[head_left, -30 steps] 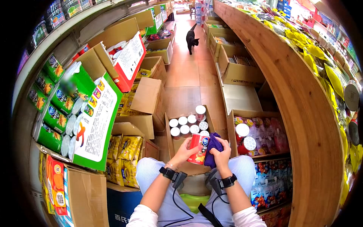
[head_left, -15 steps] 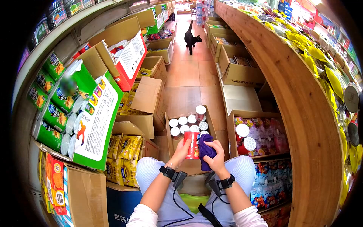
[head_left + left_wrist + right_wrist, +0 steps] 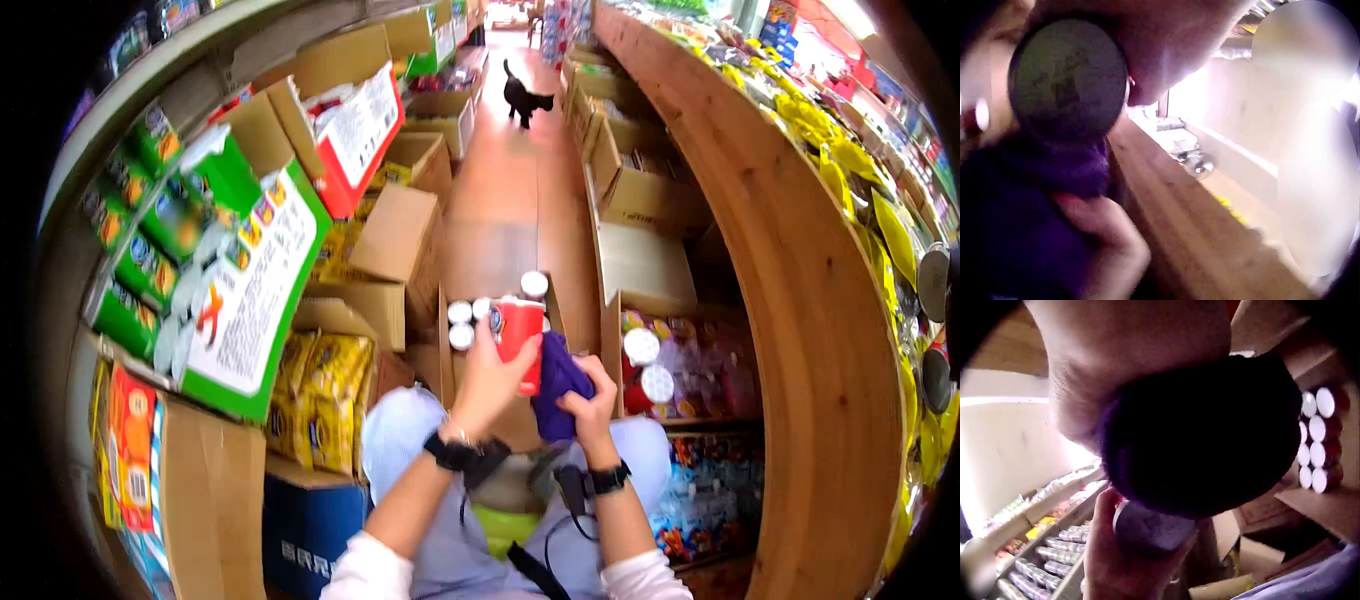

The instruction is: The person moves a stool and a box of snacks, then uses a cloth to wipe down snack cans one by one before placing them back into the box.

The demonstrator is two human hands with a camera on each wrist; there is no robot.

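My left hand (image 3: 487,378) grips a red canister (image 3: 520,335) with a picture label, held tilted above an open carton. In the left wrist view, the dark round end of the canister (image 3: 1067,81) faces the camera. My right hand (image 3: 597,398) holds a bunched purple cloth (image 3: 560,400) against the canister's right side. The cloth (image 3: 1204,437) bulks large and dark in the right wrist view, hiding part of the canister. Below the hands, red canisters with white lids (image 3: 460,334) stand in the carton (image 3: 444,365).
Green canisters (image 3: 145,270) fill a display box at the left, above yellow packets (image 3: 325,390). Two white-lidded canisters (image 3: 641,347) sit on a carton of pink packages at the right. A wooden shelf edge (image 3: 800,260) curves along the right. A black cat (image 3: 524,100) stands in the aisle.
The canister has turned in my left hand and tilted, and the cloth has spread lower along its right side. My head view has shifted. The cat has turned towards the right.
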